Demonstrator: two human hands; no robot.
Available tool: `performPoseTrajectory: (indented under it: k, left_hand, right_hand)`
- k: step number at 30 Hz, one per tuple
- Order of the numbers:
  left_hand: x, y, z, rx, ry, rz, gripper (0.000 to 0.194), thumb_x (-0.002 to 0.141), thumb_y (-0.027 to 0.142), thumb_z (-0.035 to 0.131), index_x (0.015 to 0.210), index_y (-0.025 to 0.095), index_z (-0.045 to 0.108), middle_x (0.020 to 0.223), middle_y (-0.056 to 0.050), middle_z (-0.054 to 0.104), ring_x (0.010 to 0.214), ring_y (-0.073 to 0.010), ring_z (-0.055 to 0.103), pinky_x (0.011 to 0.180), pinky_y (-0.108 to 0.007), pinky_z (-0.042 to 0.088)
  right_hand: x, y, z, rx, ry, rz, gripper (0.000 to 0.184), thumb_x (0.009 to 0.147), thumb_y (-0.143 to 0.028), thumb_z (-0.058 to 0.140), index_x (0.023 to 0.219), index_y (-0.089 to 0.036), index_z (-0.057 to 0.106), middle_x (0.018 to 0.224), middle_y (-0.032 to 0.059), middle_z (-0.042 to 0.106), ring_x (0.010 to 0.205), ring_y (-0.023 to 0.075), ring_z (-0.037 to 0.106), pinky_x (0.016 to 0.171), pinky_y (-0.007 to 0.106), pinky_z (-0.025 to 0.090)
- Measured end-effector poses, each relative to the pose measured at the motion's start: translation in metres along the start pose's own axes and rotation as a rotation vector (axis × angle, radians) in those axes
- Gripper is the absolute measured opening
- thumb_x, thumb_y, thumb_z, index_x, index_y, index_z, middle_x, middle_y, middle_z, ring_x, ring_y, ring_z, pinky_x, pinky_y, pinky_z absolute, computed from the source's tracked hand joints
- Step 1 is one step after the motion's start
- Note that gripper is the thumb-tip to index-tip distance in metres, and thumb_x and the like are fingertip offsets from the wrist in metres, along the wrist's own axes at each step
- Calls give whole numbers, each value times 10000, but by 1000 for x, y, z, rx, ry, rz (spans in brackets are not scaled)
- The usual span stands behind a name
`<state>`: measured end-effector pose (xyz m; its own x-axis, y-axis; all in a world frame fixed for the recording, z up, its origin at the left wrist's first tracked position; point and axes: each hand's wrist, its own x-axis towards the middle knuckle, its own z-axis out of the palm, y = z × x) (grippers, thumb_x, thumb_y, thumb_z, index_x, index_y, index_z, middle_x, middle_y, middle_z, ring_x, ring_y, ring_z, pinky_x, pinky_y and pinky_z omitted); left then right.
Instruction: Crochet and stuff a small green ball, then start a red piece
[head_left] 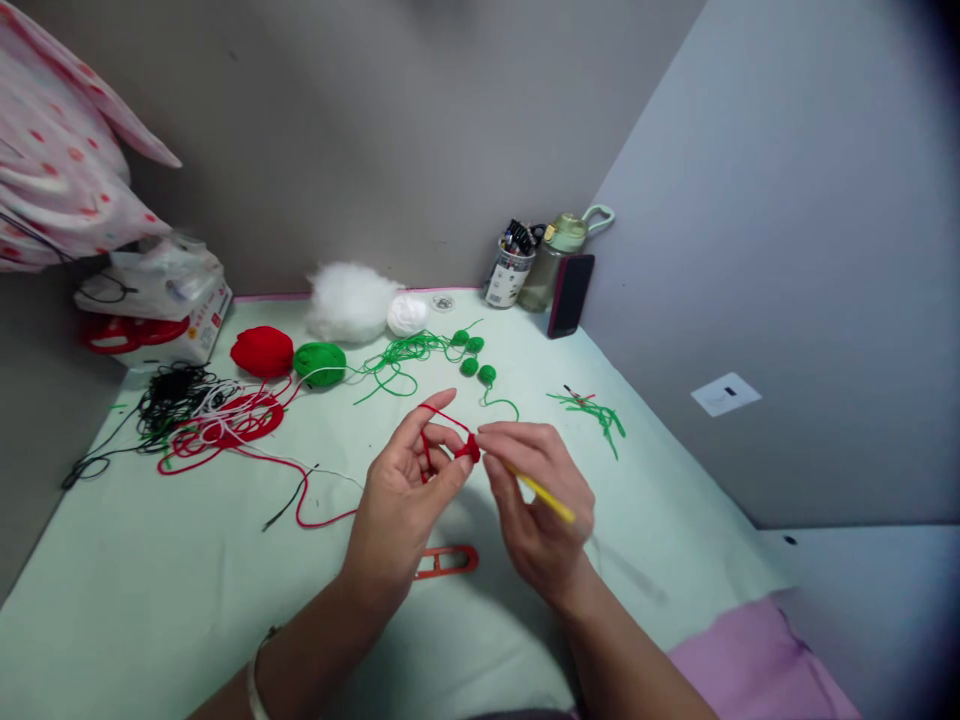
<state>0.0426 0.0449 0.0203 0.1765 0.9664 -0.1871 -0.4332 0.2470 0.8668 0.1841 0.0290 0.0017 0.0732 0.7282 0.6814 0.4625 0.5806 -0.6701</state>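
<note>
Between thumb and fingers, my left hand (pixel 409 480) pinches a small red crocheted piece (pixel 469 450). Red yarn (pixel 448 414) runs from that piece over my raised left index finger. My right hand (pixel 540 495) is closed round a crochet hook with a yellow handle (pixel 546 496); its tip is at the red piece, hidden by the fingers and stitches. Under my hands an orange plastic tool with a long slot (pixel 450 562) lies on the table, partly covered by my left wrist. A red strand trails from the left hand toward the tangled yarn at the left.
A red yarn ball (pixel 262 352), green yarn ball (pixel 320 364), white yarn ball (pixel 408 314) and white stuffing (pixel 351 303) line the back. Several green crocheted balls (pixel 469 367) lie nearby. Tangled yarn (pixel 225 415) is left; green scraps (pixel 596 408), phone (pixel 571 296), bottle (pixel 544 275) and pen cup (pixel 510 275) are right.
</note>
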Motion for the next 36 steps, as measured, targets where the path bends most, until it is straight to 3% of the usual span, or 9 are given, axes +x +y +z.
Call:
performPoseTrajectory:
  k: [4,12,14,20,22,25,28,32,36]
  left_hand:
    - [0,-3,1,-149,-40,-143,470,855,183,776,1315,242,696,836,30,613,690,-81,488,673,-187,426]
    - [5,3,-6,-202,-93,-219,380,860,215,777,1239,224,757,922,3,644,764,-88,525,740,-207,424]
    - [4,4,-6,-146,-61,-165,383,862,212,774,1243,234,749,863,17,633,778,-97,536,744,-211,421]
    - [2,0,-1,-155,-41,-114,607,845,203,808,1418,245,612,813,26,643,782,-109,548,794,-227,441]
    - [3,1,-1,-249,-76,-232,603,833,222,827,1401,194,627,679,59,558,636,-76,450,707,-205,420]
    - [4,5,-3,-328,-104,-341,512,834,238,827,1319,142,694,535,112,364,539,-63,290,647,-192,398]
    - [4,7,-3,-301,-100,-294,458,841,222,817,1286,172,721,574,93,438,535,-52,287,659,-190,414]
    - [1,2,-1,-171,-110,-185,396,819,209,833,1208,212,758,838,4,656,658,-62,464,593,-170,370]
    - [1,-2,-1,-83,-83,-108,413,826,243,848,1229,261,758,847,8,665,699,-71,492,572,-147,367]
  right_hand:
    - [-4,1,1,-97,8,-109,463,909,-19,665,1245,-322,761,1191,100,767,1055,263,706,873,427,561]
    - [10,3,-3,607,12,415,193,1046,-279,571,981,-236,748,897,40,791,702,162,698,679,320,590]
    - [9,3,-4,511,-7,354,207,1063,-246,528,1011,-233,728,909,40,782,706,158,705,685,322,599]
    - [-8,1,-3,-192,-94,-214,356,966,-63,626,1236,-264,739,1122,98,721,1017,230,709,818,361,617]
    - [-8,1,-3,-179,-44,-189,365,962,-62,633,1233,-278,749,1139,93,695,1009,223,703,811,359,614]
    - [0,1,-4,186,64,51,263,1012,-128,576,1118,-273,769,997,58,694,830,183,686,694,340,597]
    - [9,3,-4,511,82,245,217,1036,-208,564,1000,-246,774,890,37,689,666,146,632,579,304,549]
    - [11,4,-3,479,2,280,168,1015,-227,622,1016,-248,789,958,57,749,843,189,669,644,307,545]
    - [4,0,-3,312,-31,164,236,1016,-149,596,1095,-277,778,974,49,756,869,191,685,692,328,572]
